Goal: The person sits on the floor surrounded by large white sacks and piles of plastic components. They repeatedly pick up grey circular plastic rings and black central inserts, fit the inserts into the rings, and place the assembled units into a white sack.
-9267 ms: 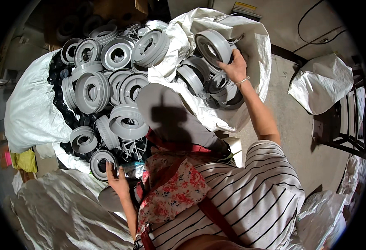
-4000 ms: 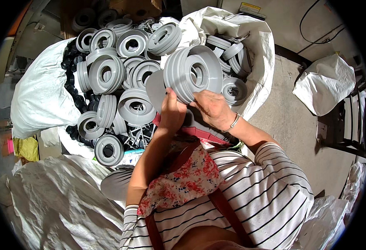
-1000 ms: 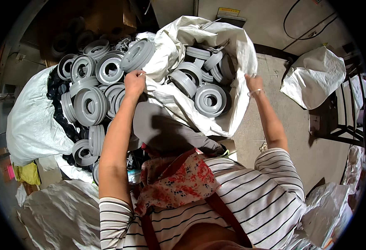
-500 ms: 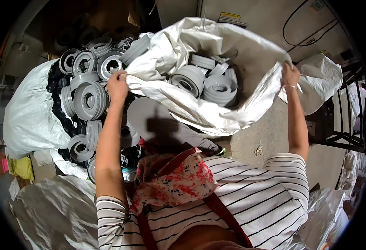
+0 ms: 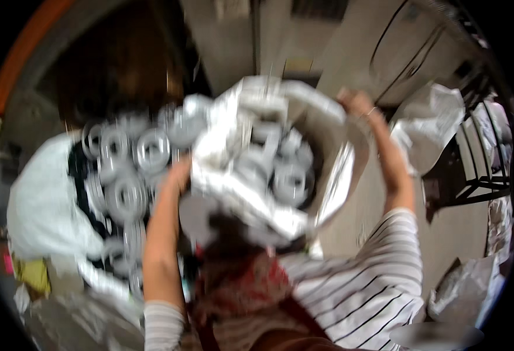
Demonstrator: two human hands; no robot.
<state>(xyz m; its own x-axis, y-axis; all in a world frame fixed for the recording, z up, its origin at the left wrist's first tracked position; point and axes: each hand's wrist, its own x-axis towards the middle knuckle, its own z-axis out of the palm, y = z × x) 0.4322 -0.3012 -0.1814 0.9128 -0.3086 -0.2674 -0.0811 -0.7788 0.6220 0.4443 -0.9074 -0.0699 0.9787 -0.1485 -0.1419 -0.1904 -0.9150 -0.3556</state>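
In front of me a white woven sack (image 5: 251, 202) stands with its mouth wide and rim partly folded over. Grey ringed plastic parts (image 5: 292, 182) lie inside it. My left hand (image 5: 181, 171) is closed on the near left side of the rim. At the far right side, my right hand (image 5: 357, 103) grips the rim's edge, its fingers smeared by motion. More grey plastic rings (image 5: 126, 198) are heaped just left of my left hand, in and over a second white sack (image 5: 46, 202).
A dark metal rack (image 5: 473, 158) stands at the right, with a white sack (image 5: 429, 126) beside it. A cable (image 5: 380, 44) hangs at the back. Crumpled sheeting (image 5: 81, 322) lies at the lower left, near a yellow bag (image 5: 31, 275).
My right hand has drawn the rim inward to the left, so the sack's mouth is narrower. The view has shifted and blurred; the sack sits lower in it. My left hand stays on the rim.
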